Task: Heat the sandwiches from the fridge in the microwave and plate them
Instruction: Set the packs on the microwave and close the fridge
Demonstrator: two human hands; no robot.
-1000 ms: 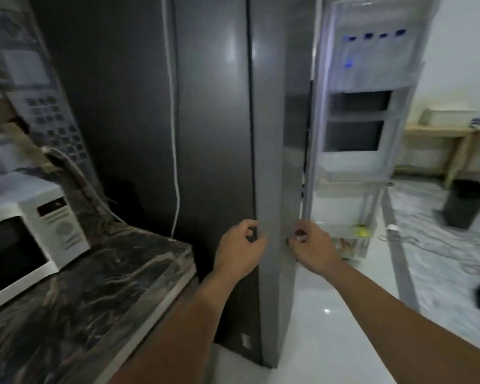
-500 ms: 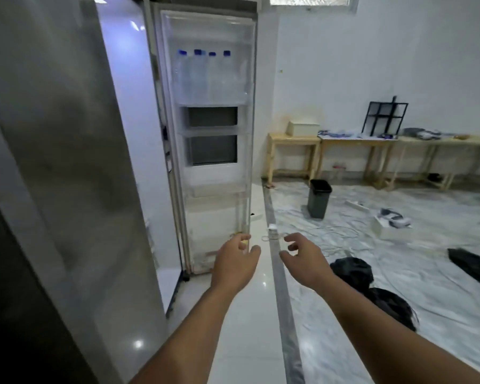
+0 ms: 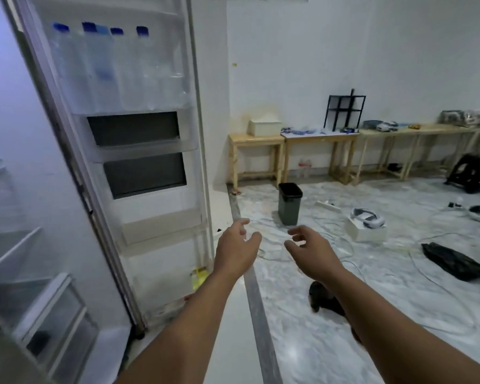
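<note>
- While both forearms reach forward over the floor [image 3: 399, 295], the left hand [image 3: 234, 249] and right hand [image 3: 311, 249] hang in the air near each other, fingers loosely curled and released, grasping nothing.
- On the near left the fridge [image 3: 25, 245] stands open, with bare white shelves and a clear drawer [image 3: 56, 314] low down; no sandwiches can be made out in the part that shows.
- Just left of the left hand stands the open door [image 3: 139, 162], its top bin holding bottles [image 3: 103, 67] with blue caps; a small yellow item [image 3: 198, 275] sits in its lowest bin.
- Right of the hands, cables, a white box [image 3: 365, 231] and a black bag [image 3: 452, 261] lie on the floor.
- Farther off, a dark bin [image 3: 289, 203] stands on the floor.
- Along the far wall runs a row of wooden tables; a white box [image 3: 263, 127] and a black frame [image 3: 344, 112] rest on the tabletop [image 3: 257, 138].
</note>
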